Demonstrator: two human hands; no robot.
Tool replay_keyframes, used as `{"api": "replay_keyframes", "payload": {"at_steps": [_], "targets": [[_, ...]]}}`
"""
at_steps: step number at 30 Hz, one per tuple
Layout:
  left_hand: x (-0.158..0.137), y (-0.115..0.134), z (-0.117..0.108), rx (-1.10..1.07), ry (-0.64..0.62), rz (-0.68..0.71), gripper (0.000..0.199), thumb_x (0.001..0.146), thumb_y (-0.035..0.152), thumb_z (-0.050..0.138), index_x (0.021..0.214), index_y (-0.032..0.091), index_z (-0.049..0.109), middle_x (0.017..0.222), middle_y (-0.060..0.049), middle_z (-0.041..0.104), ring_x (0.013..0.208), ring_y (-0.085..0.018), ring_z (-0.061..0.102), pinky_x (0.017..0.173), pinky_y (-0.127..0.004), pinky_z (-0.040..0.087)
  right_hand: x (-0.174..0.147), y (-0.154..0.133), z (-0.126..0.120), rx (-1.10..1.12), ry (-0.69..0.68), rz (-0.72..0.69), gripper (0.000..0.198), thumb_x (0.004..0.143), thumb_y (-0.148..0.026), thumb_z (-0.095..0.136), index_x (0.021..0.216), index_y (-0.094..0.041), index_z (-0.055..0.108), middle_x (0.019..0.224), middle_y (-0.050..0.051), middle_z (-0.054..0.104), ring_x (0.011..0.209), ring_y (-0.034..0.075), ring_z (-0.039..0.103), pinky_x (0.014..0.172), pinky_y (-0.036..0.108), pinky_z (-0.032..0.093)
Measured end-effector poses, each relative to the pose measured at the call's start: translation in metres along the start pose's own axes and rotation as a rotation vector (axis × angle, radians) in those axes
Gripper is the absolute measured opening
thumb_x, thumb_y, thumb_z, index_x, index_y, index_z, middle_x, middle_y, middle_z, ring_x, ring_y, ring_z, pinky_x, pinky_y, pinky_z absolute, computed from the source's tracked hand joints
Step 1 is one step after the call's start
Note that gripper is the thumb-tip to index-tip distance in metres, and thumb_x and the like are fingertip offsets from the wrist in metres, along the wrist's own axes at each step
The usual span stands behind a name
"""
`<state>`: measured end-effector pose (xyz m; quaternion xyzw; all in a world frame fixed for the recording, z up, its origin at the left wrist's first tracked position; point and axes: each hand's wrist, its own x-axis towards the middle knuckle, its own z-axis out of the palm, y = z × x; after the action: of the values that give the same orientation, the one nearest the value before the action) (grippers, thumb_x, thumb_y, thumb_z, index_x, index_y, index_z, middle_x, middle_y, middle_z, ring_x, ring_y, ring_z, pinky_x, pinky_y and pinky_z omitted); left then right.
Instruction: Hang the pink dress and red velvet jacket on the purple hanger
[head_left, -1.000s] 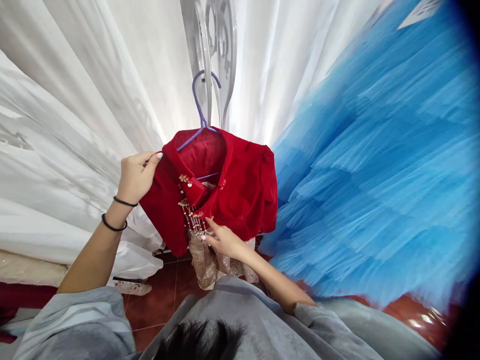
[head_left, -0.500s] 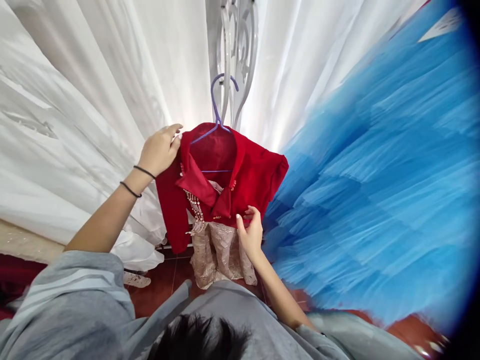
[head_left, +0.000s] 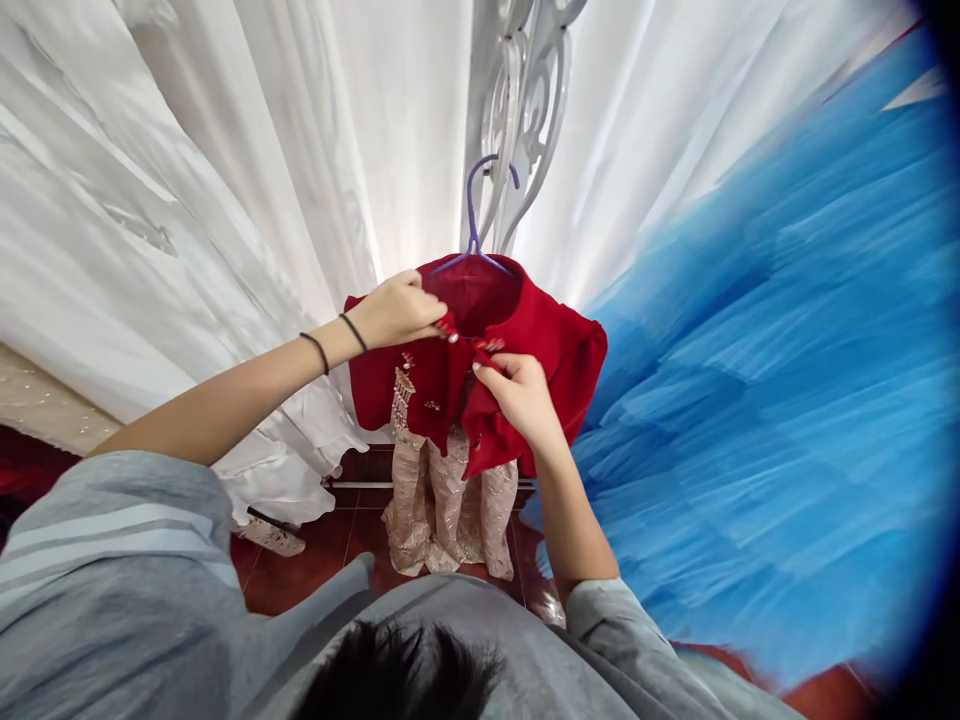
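A red jacket (head_left: 559, 335) with beaded trim hangs on a purple hanger (head_left: 472, 215), hooked over a white scrolled metal stand. My left hand (head_left: 405, 310) is closed on the jacket's front edge at the collar, by a red and white fastening. On the facing edge, my right hand (head_left: 517, 390) pinches the cloth just below a matching red fastening. The two edges are close together, with a small gap between my hands. A beaded tassel ornament (head_left: 403, 395) hangs on the jacket's front. Below the hem shows a shiny beige skirt (head_left: 450, 500).
White drapery (head_left: 300, 180) spreads behind and to the left. A large blue tulle dress (head_left: 750, 380) fills the right side. The white scrolled stand (head_left: 510, 110) rises at the back. Red tiles (head_left: 322, 560) cover the floor.
My left hand has moved from the jacket's shoulder to its front edge and closed there. My right hand has risen and taken hold of the opposite edge. The jacket's front edges have come together.
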<state>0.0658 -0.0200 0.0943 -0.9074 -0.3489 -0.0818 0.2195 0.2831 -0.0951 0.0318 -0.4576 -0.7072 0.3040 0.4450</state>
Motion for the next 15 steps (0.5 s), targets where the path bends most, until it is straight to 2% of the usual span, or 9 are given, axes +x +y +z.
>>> {"api": "replay_keyframes", "payload": {"at_steps": [3,4,5,7,9,10,11,13,15], "targets": [[0.032,0.006,-0.010,0.034,0.042,-0.161,0.023,0.087,0.038,0.059,0.082,0.016,0.067,0.075,-0.010,0.070,0.074,-0.024,0.065,0.086,-0.042,0.048,0.002,-0.041,0.020,0.025,0.206,-0.166,0.042,0.095,-0.042,0.048,0.060,-0.020,0.037,0.059,-0.003,0.040,0.057,0.009,0.039,0.058,0.023,0.033],[0.040,0.006,-0.013,0.023,0.030,-0.193,0.023,0.085,0.038,0.061,0.083,0.015,0.067,0.076,-0.010,0.070,0.075,-0.025,0.066,0.084,-0.041,0.047,0.007,-0.044,0.035,-0.017,0.189,-0.182,0.040,0.097,-0.043,0.046,0.065,-0.019,0.045,0.064,-0.001,0.048,0.062,0.011,0.046,0.063,0.024,0.039],[0.045,0.005,-0.015,0.003,0.014,-0.212,0.023,0.083,0.038,0.063,0.084,0.015,0.068,0.076,-0.010,0.071,0.076,-0.025,0.066,0.081,-0.040,0.046,0.014,-0.042,0.052,-0.066,0.109,-0.173,0.037,0.097,-0.044,0.046,0.074,-0.017,0.053,0.074,0.002,0.058,0.070,0.014,0.054,0.071,0.027,0.044],[0.048,0.003,-0.017,-0.059,-0.014,-0.214,0.023,0.082,0.038,0.063,0.089,0.016,0.068,0.077,-0.007,0.071,0.076,-0.024,0.066,0.078,-0.036,0.045,0.030,-0.026,0.083,-0.139,-0.108,-0.075,0.037,0.097,-0.046,0.050,0.106,-0.011,0.061,0.105,0.013,0.067,0.095,0.022,0.062,0.087,0.034,0.049],[0.046,0.005,-0.016,-0.145,-0.020,-0.178,0.023,0.087,0.036,0.057,0.096,0.017,0.068,0.080,-0.005,0.071,0.077,-0.022,0.065,0.076,-0.034,0.044,0.041,-0.003,0.104,-0.146,-0.261,0.002,0.058,0.097,-0.042,0.054,0.139,-0.005,0.044,0.138,0.024,0.054,0.124,0.029,0.055,0.102,0.041,0.046],[0.043,0.008,-0.014,-0.191,-0.007,-0.157,0.025,0.091,0.034,0.050,0.097,0.018,0.067,0.081,-0.005,0.071,0.076,-0.021,0.065,0.076,-0.034,0.043,0.042,0.008,0.110,-0.127,-0.297,0.008,0.067,0.096,-0.039,0.055,0.148,-0.002,0.034,0.147,0.026,0.045,0.134,0.031,0.048,0.108,0.043,0.042],[0.040,0.013,-0.011,-0.233,0.011,-0.140,0.029,0.095,0.034,0.043,0.097,0.018,0.067,0.082,-0.005,0.071,0.076,-0.021,0.065,0.076,-0.034,0.044,0.038,0.019,0.113,-0.099,-0.310,-0.006,0.072,0.096,-0.036,0.055,0.152,-0.001,0.026,0.152,0.027,0.038,0.141,0.031,0.042,0.113,0.043,0.039],[0.034,0.027,-0.001,-0.268,0.054,-0.127,0.037,0.099,0.038,0.037,0.094,0.016,0.066,0.082,-0.007,0.069,0.078,-0.022,0.064,0.080,-0.036,0.046,0.017,0.040,0.118,-0.024,-0.299,-0.060,0.075,0.094,-0.031,0.055,0.155,-0.002,0.022,0.157,0.025,0.033,0.144,0.028,0.038,0.116,0.040,0.036],[0.027,0.042,0.015,-0.217,0.084,-0.119,0.037,0.095,0.046,0.047,0.094,0.014,0.066,0.086,-0.010,0.069,0.085,-0.026,0.064,0.091,-0.043,0.046,-0.019,0.066,0.122,0.079,-0.292,-0.091,0.071,0.091,-0.031,0.056,0.154,-0.009,0.029,0.156,0.020,0.037,0.136,0.024,0.048,0.112,0.037,0.041]]}}
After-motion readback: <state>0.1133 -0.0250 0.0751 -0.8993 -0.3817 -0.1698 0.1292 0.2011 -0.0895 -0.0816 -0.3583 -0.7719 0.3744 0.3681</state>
